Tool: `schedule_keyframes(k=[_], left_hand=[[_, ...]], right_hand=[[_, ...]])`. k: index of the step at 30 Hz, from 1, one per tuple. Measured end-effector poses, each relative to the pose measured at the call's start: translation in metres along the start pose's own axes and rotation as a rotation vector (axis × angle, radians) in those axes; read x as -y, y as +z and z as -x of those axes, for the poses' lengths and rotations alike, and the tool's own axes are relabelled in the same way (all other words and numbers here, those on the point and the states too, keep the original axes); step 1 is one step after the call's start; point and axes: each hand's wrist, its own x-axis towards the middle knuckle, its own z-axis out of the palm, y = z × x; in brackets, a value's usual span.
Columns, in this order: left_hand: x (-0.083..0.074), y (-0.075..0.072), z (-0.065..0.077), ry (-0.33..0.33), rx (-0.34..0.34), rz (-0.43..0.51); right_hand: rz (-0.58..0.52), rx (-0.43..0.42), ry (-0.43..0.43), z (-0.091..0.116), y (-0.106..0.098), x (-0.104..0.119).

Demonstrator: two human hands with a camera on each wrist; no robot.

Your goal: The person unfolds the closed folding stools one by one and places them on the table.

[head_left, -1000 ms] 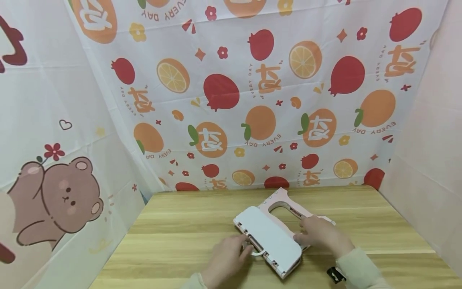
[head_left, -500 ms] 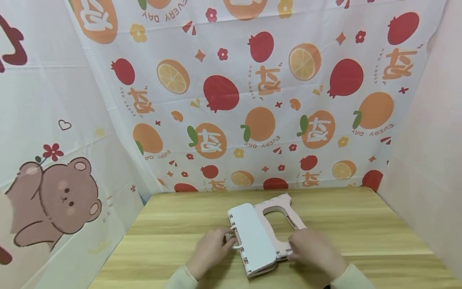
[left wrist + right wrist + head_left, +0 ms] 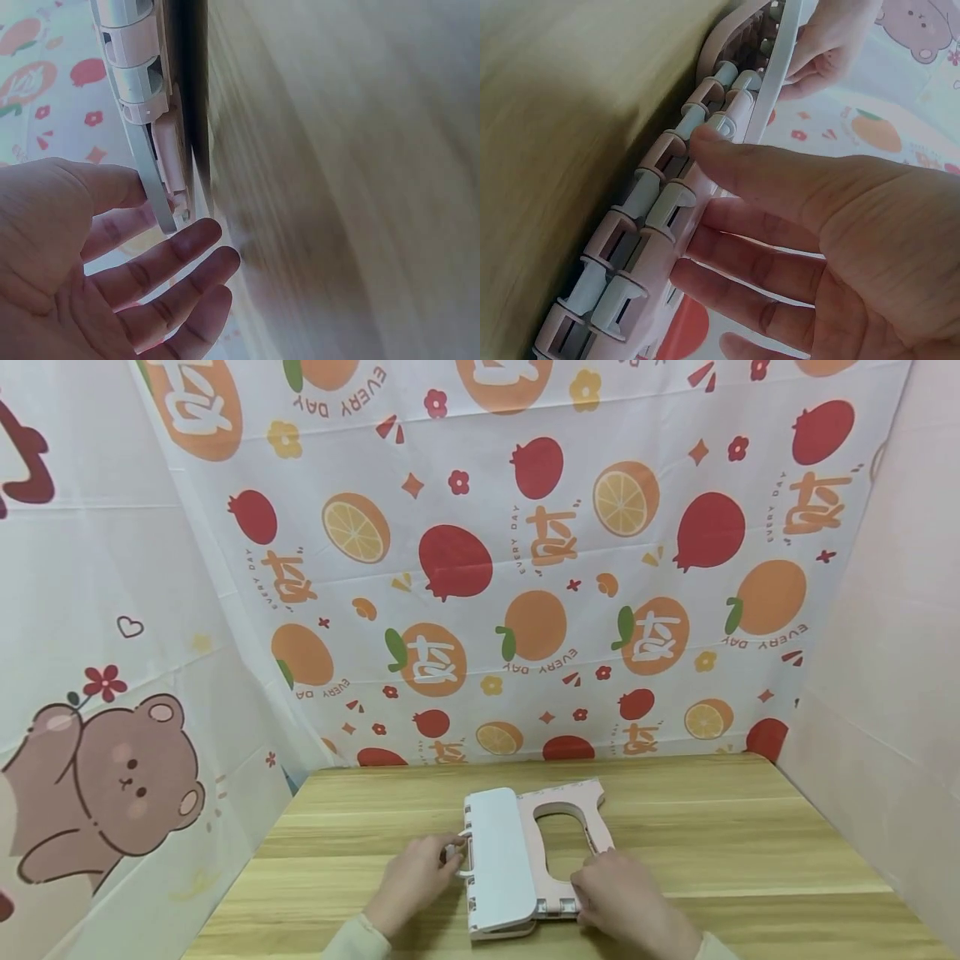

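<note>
- I see the left hand [image 3: 411, 877] pinching the white handle [image 3: 154, 184] at the folding stool's [image 3: 498, 860] left edge.
- The right hand [image 3: 626, 897] touches its right side; whether gripping, I can't tell.

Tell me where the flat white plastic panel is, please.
In the head view, the panel sits between the left hand and right hand, left of the pale pink plastic frame.

Head camera looks forward and down from well back, over table [image 3: 337, 835] to fruit-print curtain [image 3: 480, 610]; wrist cameras close in, tilted sideways, left hand [image 3: 105, 289] lower left, right hand [image 3: 847, 240] lower right, both catching the hinged pink-and-white piece [image 3: 139, 82].
</note>
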Motion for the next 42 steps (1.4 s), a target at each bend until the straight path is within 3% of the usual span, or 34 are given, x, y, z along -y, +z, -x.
schedule_keyframes(k=[10,16,25,35,42], left_hand=[[0.011,-0.019,0.004,-0.023,0.002,-0.039],[0.018,-0.029,0.004,-0.095,0.003,0.054],[0.024,-0.024,0.006,-0.174,0.094,0.291],[0.022,-0.016,0.005,-0.257,0.084,0.281],[0.021,-0.017,0.005,-0.264,0.116,0.334]], right_hand=[[-0.056,0.088,-0.032,-0.002,-0.005,0.008],[-0.069,0.117,-0.005,-0.001,-0.008,0.0],[-0.123,0.11,-0.018,-0.001,-0.004,-0.002],[-0.094,0.087,-0.021,-0.002,-0.002,0.0],[-0.048,0.067,-0.038,-0.002,0.0,0.002]])
